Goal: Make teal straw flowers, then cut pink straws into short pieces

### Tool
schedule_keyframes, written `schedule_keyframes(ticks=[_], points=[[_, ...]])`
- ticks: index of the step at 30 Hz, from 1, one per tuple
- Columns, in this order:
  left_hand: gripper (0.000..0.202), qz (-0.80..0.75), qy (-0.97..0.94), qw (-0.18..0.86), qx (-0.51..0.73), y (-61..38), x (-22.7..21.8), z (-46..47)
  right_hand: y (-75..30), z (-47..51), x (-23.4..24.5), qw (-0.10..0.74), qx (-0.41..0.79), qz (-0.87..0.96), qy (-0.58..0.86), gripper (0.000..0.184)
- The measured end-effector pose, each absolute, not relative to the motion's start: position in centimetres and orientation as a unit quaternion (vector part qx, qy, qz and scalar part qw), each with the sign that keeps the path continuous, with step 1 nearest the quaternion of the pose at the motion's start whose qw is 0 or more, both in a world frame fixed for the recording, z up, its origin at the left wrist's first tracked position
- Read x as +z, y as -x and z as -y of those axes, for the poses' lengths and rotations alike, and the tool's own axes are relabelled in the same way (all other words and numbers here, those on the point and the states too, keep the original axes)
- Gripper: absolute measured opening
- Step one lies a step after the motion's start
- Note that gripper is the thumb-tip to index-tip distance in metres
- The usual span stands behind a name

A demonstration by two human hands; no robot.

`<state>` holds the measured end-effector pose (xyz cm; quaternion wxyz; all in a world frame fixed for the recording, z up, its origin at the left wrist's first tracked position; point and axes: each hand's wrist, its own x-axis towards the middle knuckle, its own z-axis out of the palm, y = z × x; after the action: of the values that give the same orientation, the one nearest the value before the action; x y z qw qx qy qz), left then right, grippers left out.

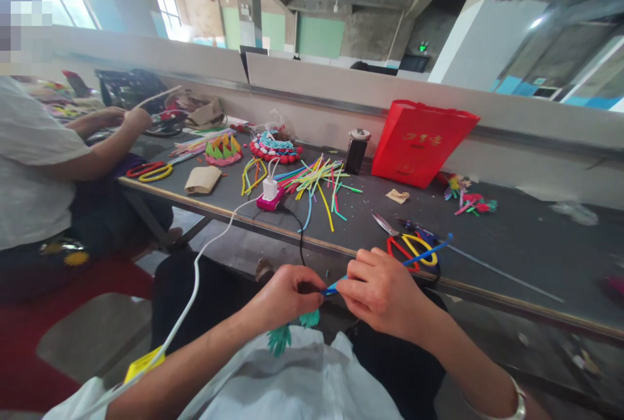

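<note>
My left hand (292,293) pinches the near end of a thin blue straw (429,251) between thumb and fingers, in front of my lap. The fingers of my right hand (383,290) are curled round the same straw, and its far end sticks out past them toward the table. A lighter blue piece shows between the two hands; I cannot tell whether it is a second straw. Teal fringed pieces (279,339) hang just below my left hand. Scissors with red and yellow handles (420,249) lie at the table edge beyond my right hand.
On the dark table (517,238) are loose coloured straws (319,176), a pink power adapter (270,199) with cables, a black cup (357,152) and a red bag (422,144). A white cable (196,277) crosses my left arm. Another person (43,153) sits at left, holding a thin strip.
</note>
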<state>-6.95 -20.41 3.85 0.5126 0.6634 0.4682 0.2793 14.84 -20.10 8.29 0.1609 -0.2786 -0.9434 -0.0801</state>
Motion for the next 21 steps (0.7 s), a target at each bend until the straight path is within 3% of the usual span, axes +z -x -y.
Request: schedule_keyframes(ticks=[21], points=[[0.019, -0.458, -0.705, 0.478, 0.252, 7.1, 4.5, 20.4, -14.7, 19.3, 6.9, 0.194, 0.039, 0.947, 0.254, 0.012]])
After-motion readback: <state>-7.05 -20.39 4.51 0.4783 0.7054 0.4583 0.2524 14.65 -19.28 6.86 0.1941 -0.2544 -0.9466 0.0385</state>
